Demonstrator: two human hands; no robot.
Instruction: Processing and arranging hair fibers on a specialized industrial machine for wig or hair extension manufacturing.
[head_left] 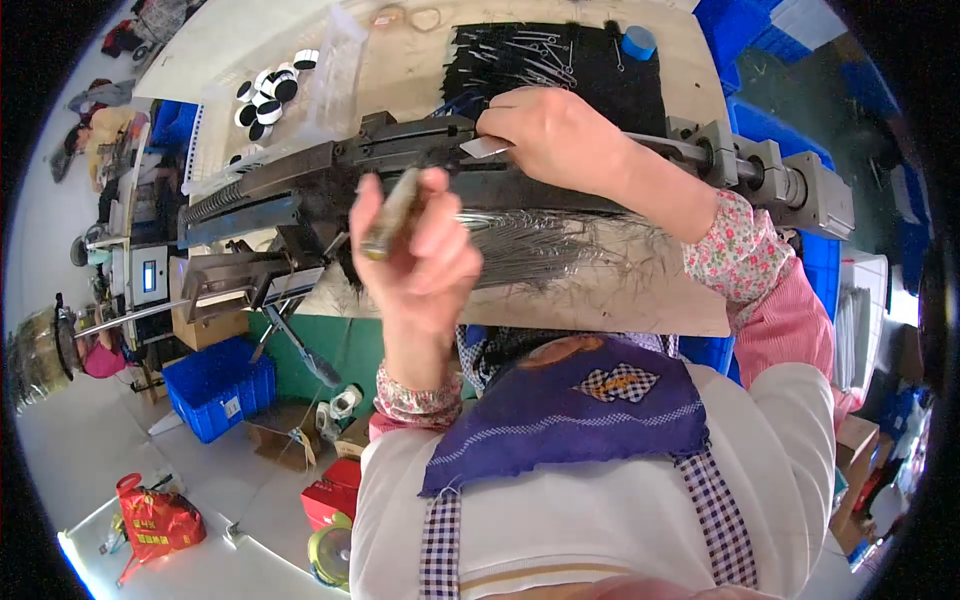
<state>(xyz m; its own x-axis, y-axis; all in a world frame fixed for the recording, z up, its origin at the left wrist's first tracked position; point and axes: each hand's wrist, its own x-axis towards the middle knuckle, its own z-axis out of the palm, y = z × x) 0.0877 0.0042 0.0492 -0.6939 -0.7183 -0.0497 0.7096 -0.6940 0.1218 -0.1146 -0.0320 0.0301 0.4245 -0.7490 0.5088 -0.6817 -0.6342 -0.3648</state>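
Observation:
My left hand (425, 265) is raised in front of a long dark metal bench machine (335, 170). Its fingers close round a short brownish stick-like tool (398, 212), slightly blurred, whose exact kind I cannot make out. My right hand (555, 135) rests over the machine's middle, fingers pinched on a small flat silvery plate (486, 148). The fingers hide the plate's far end. Between my body and the machine, many thin metal wires (530, 250) lie on the wooden table (650, 300).
Behind the machine, a black mat (635, 95) carries several looped metal pieces and a blue round cap (638, 42). A clear plastic tray (335, 75) at the far left holds black-and-white round pieces (268, 100). A blue crate (220, 385) and red bag (160, 525) are on the floor.

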